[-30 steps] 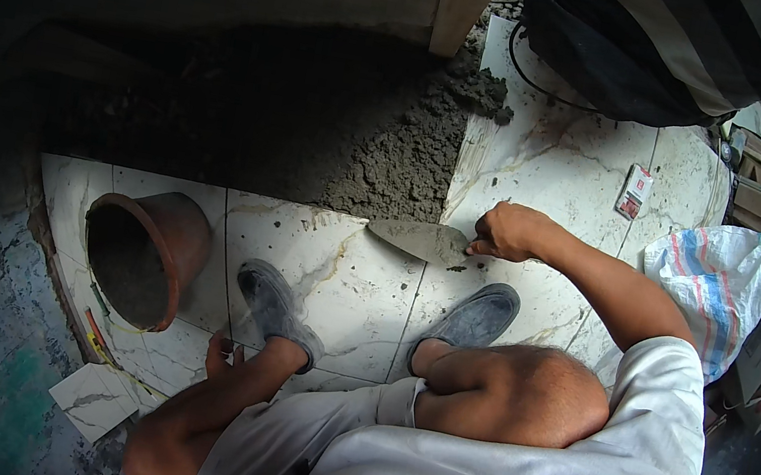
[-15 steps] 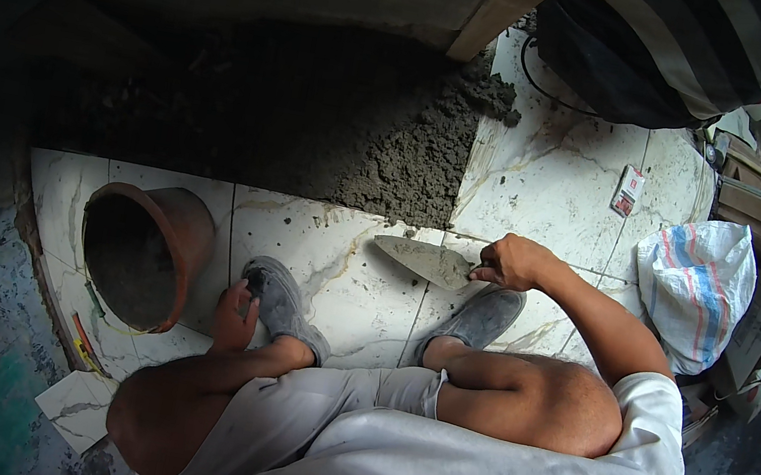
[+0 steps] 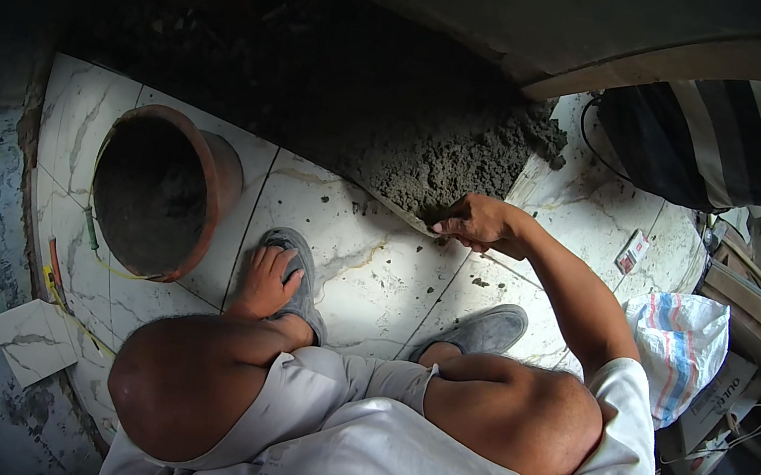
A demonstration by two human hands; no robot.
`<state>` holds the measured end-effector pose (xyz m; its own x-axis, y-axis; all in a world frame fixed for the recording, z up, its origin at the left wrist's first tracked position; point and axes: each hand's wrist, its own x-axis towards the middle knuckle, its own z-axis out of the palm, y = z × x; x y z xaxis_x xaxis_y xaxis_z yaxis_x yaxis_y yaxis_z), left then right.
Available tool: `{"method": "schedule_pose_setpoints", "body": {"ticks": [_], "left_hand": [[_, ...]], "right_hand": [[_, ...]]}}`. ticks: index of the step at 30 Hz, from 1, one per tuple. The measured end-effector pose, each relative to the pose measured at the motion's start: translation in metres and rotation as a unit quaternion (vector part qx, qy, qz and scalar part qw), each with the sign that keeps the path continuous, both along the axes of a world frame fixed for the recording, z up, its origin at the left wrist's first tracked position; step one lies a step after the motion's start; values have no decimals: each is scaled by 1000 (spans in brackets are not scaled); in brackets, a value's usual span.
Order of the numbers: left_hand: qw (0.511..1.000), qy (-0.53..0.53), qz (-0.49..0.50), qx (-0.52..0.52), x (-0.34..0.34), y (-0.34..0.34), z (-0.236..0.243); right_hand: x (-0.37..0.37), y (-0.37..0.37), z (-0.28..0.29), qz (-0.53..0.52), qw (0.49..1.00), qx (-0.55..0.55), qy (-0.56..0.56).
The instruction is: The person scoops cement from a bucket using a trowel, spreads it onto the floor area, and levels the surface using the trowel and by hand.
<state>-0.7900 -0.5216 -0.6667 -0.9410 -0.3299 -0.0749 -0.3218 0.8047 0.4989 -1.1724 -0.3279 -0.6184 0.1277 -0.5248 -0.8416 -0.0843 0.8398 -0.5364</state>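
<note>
Clock dirs: 12 = top of view, hub = mid-view

STEP (judged): trowel work at tile-side edge of mortar; looks like trimming or tidying that border, surface beyond rough & lumpy
NEXT (judged): seems to call for a low, steady blade run along the edge, w/ light pressure so the tile face isn't scraped & no more crumbs spill

GRIP
- R hand (image 3: 475,223), btwn 2 & 3 o'clock: fingers curled firmly round trowel handle, handle itself mostly hidden
- L hand (image 3: 272,272), 8 o'clock: fingers loosely spread, laid on L shoe (image 3: 301,303), no tool in it

QTY
- Trowel (image 3: 407,217), x1: just above hub, blade nearly edge-on, lying along mortar/tile border, pointing to 10 o'clock from R hand
- Mortar bed (image 3: 458,165), x1: grey, approx 12 to 1 o'clock; far extent lost in shadow
- Shoes, x2, grey: L at 8, R shoe (image 3: 484,331) at 4
- Bucket (image 3: 226,176), x1: brown-orange, 9 o'clock; contents too dark to tell
- Floor tiles (image 3: 383,283): white, veined, several; exact no. can't be told, partly covered
- Loose tile pc (image 3: 31,338), x1: 8 o'clock
- Small pack (image 3: 633,250), x1: red/white, approx 3
- Woven sack (image 3: 671,336), x1: white w/ blue & red stripes, btwn 3 & 4
- Striped bag (image 3: 704,141), x1: dark/pale, 2 o'clock
- Crumbs: many, scattered nr trowel, uncounted
</note>
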Motion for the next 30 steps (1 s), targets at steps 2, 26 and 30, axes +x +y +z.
{"method": "schedule_pose_setpoints", "body": {"ticks": [2, 26, 30], "left_hand": [[1000, 0, -4, 2, -3, 0, -1], [994, 73, 72, 47, 3, 4, -24], [994, 70, 76, 28, 4, 6, -27]], "right_hand": [[-12, -2, -3, -30, 999, 0, -39], [10, -184, -6, 178, 978, -50, 92], [-18, -135, -13, 288, 955, 11, 77]]}}
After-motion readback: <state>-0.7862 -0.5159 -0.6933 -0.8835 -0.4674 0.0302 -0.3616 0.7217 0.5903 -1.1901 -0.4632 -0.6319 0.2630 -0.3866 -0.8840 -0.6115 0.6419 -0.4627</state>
